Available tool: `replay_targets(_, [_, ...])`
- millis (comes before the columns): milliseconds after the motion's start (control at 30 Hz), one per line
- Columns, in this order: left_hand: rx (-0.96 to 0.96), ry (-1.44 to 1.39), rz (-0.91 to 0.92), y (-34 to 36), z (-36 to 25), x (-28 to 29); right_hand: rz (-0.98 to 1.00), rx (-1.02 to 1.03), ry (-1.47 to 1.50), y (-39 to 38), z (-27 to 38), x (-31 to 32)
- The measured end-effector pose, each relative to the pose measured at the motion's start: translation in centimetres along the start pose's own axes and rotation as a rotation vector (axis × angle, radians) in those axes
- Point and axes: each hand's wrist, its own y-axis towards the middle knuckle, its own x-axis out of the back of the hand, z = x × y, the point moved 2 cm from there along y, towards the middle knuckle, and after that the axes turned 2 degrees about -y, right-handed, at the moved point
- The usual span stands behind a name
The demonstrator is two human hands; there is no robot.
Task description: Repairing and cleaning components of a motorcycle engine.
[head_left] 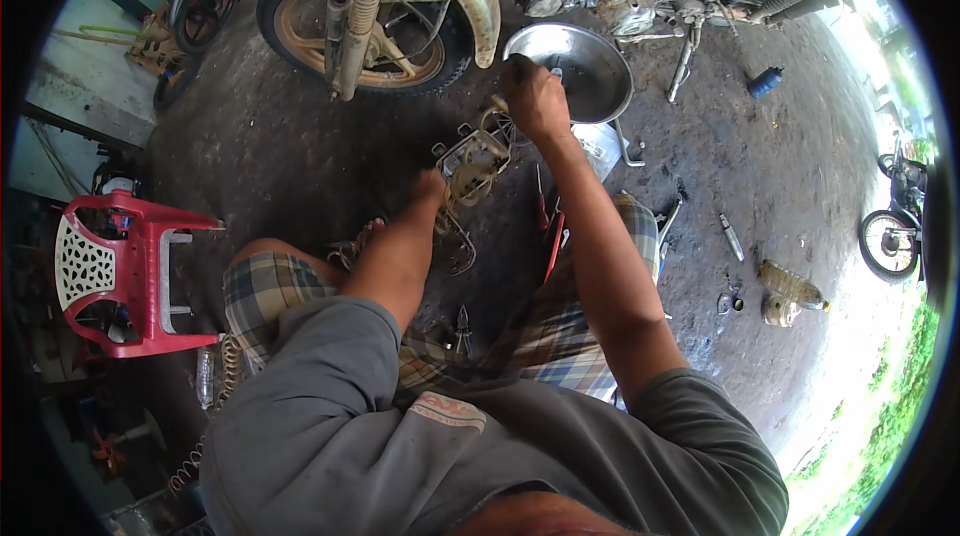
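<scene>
Bent-tube metal frame (pixel 468 181): grimy, tan-brown, located right by left hand (pixel 430 188). Left hand lowered, blurred; grip can't be told. Small dark object (pixel 517 68) gripped in right hand (pixel 540 108); arm extended, fist held at metal basin's (pixel 622 101) left rim. Motorcycle wheel (pixel 395 58) seen beyond.

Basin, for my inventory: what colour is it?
The basin is silver-grey, seen best in the head view.

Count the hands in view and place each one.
2: the left hand, blurred, beside the metal frame; the right hand at the near-left rim of the metal basin. No others show.
</scene>
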Motion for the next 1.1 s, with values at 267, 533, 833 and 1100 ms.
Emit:
replay_targets(267, [0.211,-0.257,-0.153,-2.2,1.9,-4.5,0.160,0.126,0.187,-1.6,1.0,1.5])
replay_targets(533, [-0.101,0.026,-0.192,1.0,4.7,5.9,0.061,0.126,0.217,-1.3,0.3,3.1])
replay_targets(833, [-0.458,0.650,0.194,-5.4,-2.4,27.3,0.202,0.083,0.249,-0.7,0.2,2.4])
replay_targets(1100, [-0.898,0.029,-0.303,-14.5,-6.9,36.5,0.261,0.157,0.585,-1.2,0.6,1.6])
